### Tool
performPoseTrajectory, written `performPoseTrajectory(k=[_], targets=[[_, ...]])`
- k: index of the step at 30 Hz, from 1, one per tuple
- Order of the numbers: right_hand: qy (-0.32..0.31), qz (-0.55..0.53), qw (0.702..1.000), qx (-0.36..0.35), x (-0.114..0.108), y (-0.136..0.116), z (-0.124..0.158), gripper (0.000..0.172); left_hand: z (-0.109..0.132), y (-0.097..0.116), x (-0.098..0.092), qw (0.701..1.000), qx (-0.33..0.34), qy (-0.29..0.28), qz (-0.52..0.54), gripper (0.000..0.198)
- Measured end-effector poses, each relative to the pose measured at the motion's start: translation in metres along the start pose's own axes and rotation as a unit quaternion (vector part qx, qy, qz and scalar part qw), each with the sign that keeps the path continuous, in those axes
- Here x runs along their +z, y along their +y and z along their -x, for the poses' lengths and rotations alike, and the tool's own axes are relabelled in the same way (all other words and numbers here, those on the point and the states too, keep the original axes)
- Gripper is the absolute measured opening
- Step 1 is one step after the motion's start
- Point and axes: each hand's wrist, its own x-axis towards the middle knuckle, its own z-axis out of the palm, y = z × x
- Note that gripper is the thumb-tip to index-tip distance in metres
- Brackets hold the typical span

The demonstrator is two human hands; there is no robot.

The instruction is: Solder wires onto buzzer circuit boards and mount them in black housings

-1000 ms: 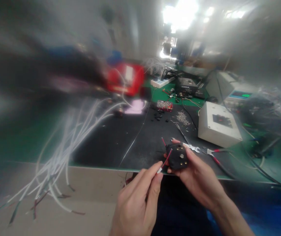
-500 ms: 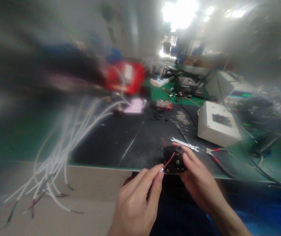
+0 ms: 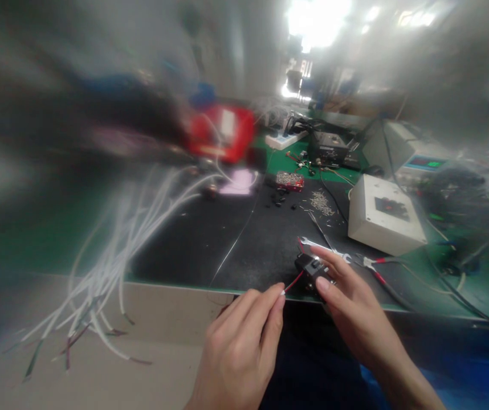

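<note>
Near the front edge of the bench, my right hand (image 3: 351, 299) grips a small black housing (image 3: 308, 269) between thumb and fingers. A thin red wire (image 3: 293, 283) runs from the housing to my left hand (image 3: 247, 336), which pinches its white end (image 3: 283, 292) between thumb and index finger. Another short red wire sticks up from the housing's far side. Just behind my right fingers lies an open-ended wrench (image 3: 324, 249). My right hand hides part of the housing.
Pliers with red handles (image 3: 377, 270) and a white box (image 3: 385, 216) are to the right. Behind are a pile of small metal pins (image 3: 322, 204) and a red tray (image 3: 290, 181). White cables (image 3: 111, 273) hang over the left bench edge. A red bin (image 3: 223, 134) stands at the back.
The black housing has been turned in my right hand and moved slightly to the right, so a different face shows. My left hand still pinches the wire end. The view has shifted slightly.
</note>
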Motion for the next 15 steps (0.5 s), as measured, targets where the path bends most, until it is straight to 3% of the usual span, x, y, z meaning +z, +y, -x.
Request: performPoseTrajectory(k=[7,15], targets=[[-0.013,0.032,0.999,0.0,-0.0043,0.0007,0.0018,0.052,-0.0011,-0.0014,-0.0005,1.0,0.012,-0.009,0.013,0.032],[-0.067,0.052,0.996,-0.003,0.0003,0.0012,0.0081,0.051,0.0033,0.0009,0.0064,0.993,-0.075,-0.039,0.088,0.031]])
